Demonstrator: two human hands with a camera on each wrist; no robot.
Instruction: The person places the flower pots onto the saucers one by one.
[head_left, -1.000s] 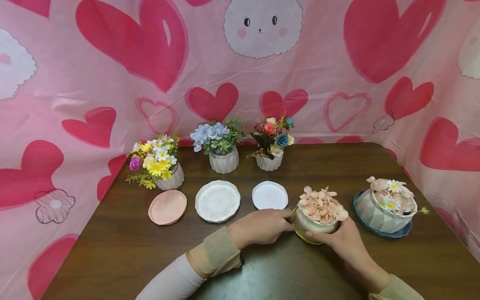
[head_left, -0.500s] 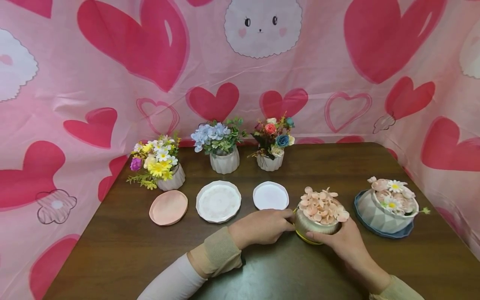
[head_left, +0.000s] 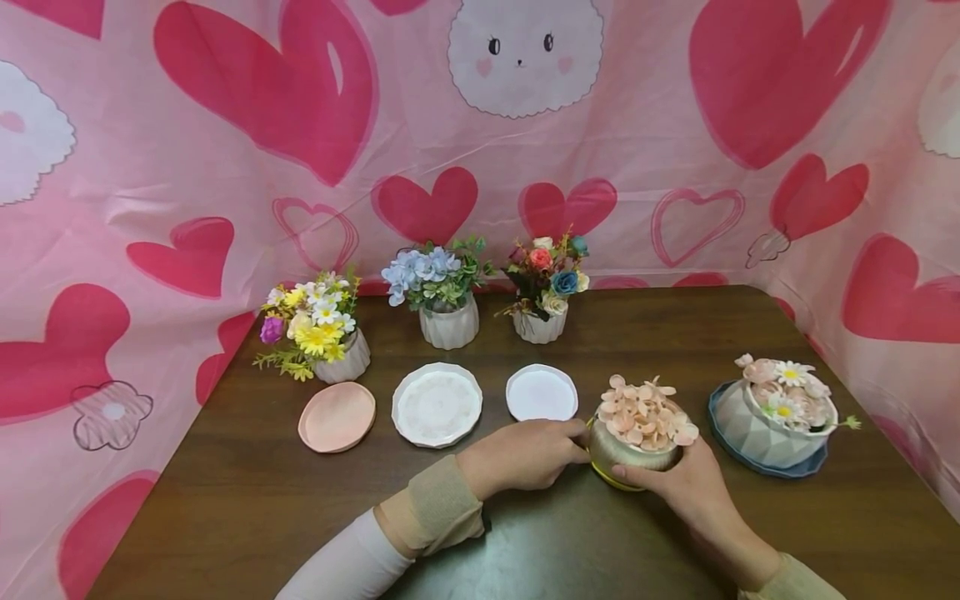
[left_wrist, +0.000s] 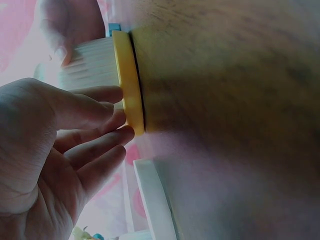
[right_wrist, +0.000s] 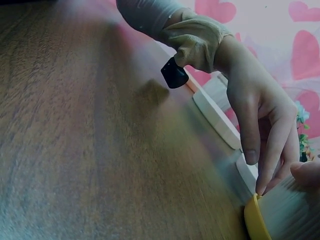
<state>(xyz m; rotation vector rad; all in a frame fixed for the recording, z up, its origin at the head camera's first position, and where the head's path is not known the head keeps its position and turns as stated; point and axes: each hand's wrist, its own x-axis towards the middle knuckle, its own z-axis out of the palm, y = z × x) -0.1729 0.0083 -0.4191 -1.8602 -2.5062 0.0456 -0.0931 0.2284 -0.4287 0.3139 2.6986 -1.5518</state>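
A ribbed, pale gold flowerpot [head_left: 630, 455] with peach flowers [head_left: 643, 412] stands on a yellow saucer [left_wrist: 130, 85] at the right of the table. My right hand [head_left: 690, 483] grips the pot from its right side, thumb across the near wall. Along the saucer's left rim, my left hand [head_left: 525, 454] rests its fingertips, the fingers fairly straight. Its thumb lies apart from the rim in the right wrist view. The pot's far right side is hidden behind the right hand and the flowers.
A faceted white flowerpot [head_left: 768, 433] sits on a blue saucer [head_left: 795, 468] to the right. Leftward lie a small white saucer [head_left: 542, 392], a larger white saucer [head_left: 437, 404] and a pink saucer [head_left: 337, 417]. Behind them stand white pots [head_left: 450, 323] with flowers, before a heart-patterned cloth [head_left: 480, 142].
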